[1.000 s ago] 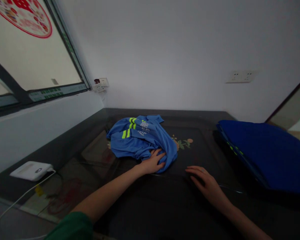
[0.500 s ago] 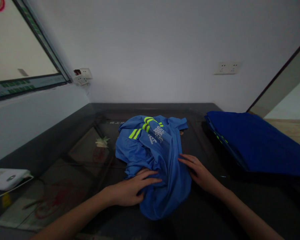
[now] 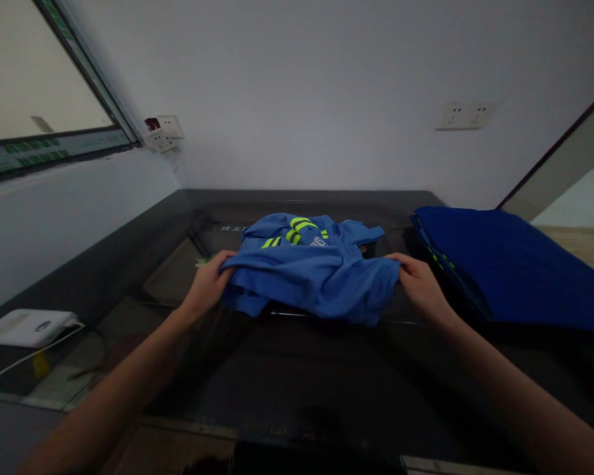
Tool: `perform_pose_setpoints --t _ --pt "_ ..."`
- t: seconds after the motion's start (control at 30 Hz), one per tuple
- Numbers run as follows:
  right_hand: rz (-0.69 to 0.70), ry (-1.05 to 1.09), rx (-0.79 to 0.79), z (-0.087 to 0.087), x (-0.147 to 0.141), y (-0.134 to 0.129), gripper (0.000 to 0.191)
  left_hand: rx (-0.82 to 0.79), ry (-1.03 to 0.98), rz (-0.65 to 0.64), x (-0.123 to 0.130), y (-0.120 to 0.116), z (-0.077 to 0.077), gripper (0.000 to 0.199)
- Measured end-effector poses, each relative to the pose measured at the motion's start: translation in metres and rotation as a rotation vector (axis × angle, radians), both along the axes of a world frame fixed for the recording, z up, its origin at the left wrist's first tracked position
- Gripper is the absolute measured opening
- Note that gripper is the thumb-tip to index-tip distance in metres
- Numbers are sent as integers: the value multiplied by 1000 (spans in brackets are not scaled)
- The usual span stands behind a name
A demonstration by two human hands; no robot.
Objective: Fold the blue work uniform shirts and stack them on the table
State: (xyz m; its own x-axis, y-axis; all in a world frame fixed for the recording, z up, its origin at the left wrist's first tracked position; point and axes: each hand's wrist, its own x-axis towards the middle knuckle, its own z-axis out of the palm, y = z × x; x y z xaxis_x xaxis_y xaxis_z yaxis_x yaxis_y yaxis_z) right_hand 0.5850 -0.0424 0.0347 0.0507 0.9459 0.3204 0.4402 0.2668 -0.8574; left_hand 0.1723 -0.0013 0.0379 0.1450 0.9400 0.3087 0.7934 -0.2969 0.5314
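Blue shirt [image 3: 301, 274], yellow-green stripes, pale lettering, near edge spread between left grip [image 3: 208, 282] and right grip [image 3: 420, 284], bunched beyond

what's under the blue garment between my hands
The blue garment is over the dark tabletop, visible around it; the left hand and right hand hold its near part. What the cloth covers can't be seen.
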Motion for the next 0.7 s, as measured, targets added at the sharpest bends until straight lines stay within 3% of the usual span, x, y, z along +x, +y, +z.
perform_pose_setpoints --t 0.1,0.23,0.53,0.7 --pt "-62 220 -53 18 10 13 21 87 -216 127 -17 17 20 29" --pt "-24 315 -80 27 14 14 24 64 -372 150 -28 26 32 24" --pt "-39 215 -113 25 18 2 25 25 -593 136 -25 27 36 29" --pt "-64 203 -176 15 31 3 28 -15 -501 62 -16 16 44 26"
